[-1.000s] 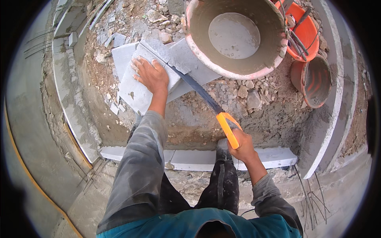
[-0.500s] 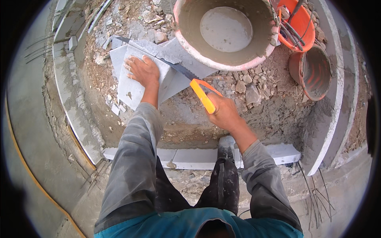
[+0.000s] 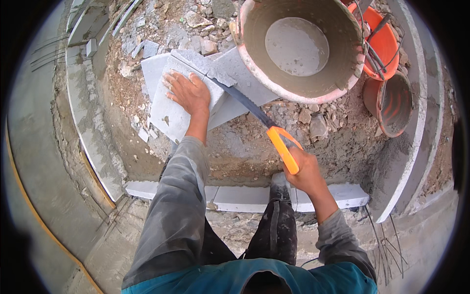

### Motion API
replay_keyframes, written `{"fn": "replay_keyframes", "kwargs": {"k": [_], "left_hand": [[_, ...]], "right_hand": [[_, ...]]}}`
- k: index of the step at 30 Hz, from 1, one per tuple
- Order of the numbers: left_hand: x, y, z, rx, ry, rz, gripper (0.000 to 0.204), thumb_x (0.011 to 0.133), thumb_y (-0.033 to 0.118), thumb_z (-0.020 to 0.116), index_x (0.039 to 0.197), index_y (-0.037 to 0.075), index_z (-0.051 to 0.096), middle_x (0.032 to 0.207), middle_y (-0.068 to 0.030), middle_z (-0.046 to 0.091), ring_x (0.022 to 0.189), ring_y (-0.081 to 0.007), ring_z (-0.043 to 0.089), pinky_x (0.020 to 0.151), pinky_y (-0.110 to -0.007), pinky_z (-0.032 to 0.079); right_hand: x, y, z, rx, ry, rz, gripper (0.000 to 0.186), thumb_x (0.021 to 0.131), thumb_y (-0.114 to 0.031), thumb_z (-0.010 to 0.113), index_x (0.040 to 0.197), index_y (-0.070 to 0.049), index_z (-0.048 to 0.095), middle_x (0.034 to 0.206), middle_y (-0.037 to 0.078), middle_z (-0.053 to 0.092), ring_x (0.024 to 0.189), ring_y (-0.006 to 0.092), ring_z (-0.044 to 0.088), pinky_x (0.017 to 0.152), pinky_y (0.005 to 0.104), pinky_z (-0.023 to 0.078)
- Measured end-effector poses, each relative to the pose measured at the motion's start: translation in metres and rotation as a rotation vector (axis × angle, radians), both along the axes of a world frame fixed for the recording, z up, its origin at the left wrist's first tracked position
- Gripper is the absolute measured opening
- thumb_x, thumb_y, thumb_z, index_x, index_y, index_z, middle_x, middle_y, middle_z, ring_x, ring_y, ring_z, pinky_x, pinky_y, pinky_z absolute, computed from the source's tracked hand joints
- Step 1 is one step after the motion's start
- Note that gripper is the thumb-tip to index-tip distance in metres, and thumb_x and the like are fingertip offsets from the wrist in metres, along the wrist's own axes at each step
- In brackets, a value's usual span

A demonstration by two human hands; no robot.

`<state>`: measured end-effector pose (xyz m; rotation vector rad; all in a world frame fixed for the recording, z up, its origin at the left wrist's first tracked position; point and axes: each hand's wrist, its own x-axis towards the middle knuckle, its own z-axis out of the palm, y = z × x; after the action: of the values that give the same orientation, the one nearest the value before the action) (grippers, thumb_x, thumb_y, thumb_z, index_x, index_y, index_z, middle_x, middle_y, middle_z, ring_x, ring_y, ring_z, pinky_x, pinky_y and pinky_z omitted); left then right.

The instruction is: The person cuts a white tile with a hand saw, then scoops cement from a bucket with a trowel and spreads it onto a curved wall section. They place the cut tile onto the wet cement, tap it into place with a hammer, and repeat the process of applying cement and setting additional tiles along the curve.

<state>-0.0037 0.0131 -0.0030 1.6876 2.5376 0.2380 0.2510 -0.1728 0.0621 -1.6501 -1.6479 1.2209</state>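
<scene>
My left hand (image 3: 191,93) presses flat, fingers spread, on a pale grey lightweight block (image 3: 171,117) that lies over other pale slabs (image 3: 245,82). My right hand (image 3: 303,169) grips the orange handle of a handsaw (image 3: 284,149). The saw's dark blade runs up and left into a cut along the block's far right edge, beside my left fingertips, with the tip hidden there.
A large mortar tub (image 3: 298,46) stands at upper right, beside an orange bucket (image 3: 377,29) with tools and a smaller bucket (image 3: 387,103). Rubble (image 3: 313,122) surrounds them. Block walls (image 3: 93,127) curve at both sides; a low white course (image 3: 245,198) crosses near my legs, with rebar (image 3: 384,245) jutting rightward.
The saw and my right hand went forward, up-left, half a second ago and are now drawn back down-right. My left hand stays on the block; the whole view has shifted slightly.
</scene>
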Motion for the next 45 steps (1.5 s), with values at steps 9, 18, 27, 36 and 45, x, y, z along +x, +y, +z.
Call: {"fn": "replay_keyframes", "kwargs": {"k": [9,18,27,36,45], "left_hand": [[-0.001,0.001,-0.005,0.042,0.000,-0.004,0.067,0.098,0.035,0.039,0.149,-0.007,0.027,0.159,-0.0256,0.019,0.149,-0.0396,0.011,0.119,-0.055,0.007],[-0.006,-0.002,-0.008,0.066,-0.003,-0.029,0.067,0.098,0.036,0.038,0.149,-0.007,0.027,0.159,-0.0267,0.017,0.149,-0.0402,0.011,0.119,-0.056,0.006],[-0.004,-0.002,-0.008,0.061,-0.029,-0.050,0.069,0.098,0.035,0.039,0.149,-0.009,0.025,0.159,-0.0280,0.016,0.149,-0.0419,0.009,0.118,-0.057,0.005],[-0.004,-0.007,-0.004,0.027,-0.039,-0.043,0.070,0.097,0.035,0.040,0.149,-0.009,0.023,0.158,-0.0286,0.016,0.149,-0.0422,0.009,0.118,-0.058,0.005],[-0.005,-0.002,-0.004,0.089,-0.044,-0.064,0.070,0.097,0.034,0.039,0.149,-0.009,0.023,0.158,-0.0286,0.016,0.149,-0.0415,0.009,0.118,-0.058,0.005]], "right_hand": [[0.008,0.018,-0.014,-0.289,0.525,-0.210,0.010,0.078,-0.005,0.062,0.088,-0.003,0.061,0.071,0.004,0.056,0.068,0.0139,0.055,0.066,0.0305,0.046],[0.030,-0.013,0.016,-0.038,0.097,0.042,0.015,0.074,-0.005,0.067,0.083,-0.006,0.055,0.075,0.017,0.058,0.071,0.0403,0.061,0.059,0.0435,0.048],[0.040,0.013,0.006,-0.133,0.171,0.109,0.012,0.075,0.000,0.062,0.083,-0.003,0.053,0.070,0.017,0.057,0.062,0.0385,0.058,0.059,0.0392,0.048],[0.025,0.032,0.002,-0.065,0.127,0.163,0.013,0.074,-0.004,0.063,0.085,-0.005,0.057,0.074,0.021,0.061,0.073,0.0441,0.061,0.063,0.0470,0.049],[0.002,0.042,-0.009,0.010,0.191,0.044,0.014,0.075,-0.007,0.066,0.085,-0.002,0.057,0.072,0.022,0.060,0.073,0.0442,0.060,0.064,0.0462,0.049]]}}
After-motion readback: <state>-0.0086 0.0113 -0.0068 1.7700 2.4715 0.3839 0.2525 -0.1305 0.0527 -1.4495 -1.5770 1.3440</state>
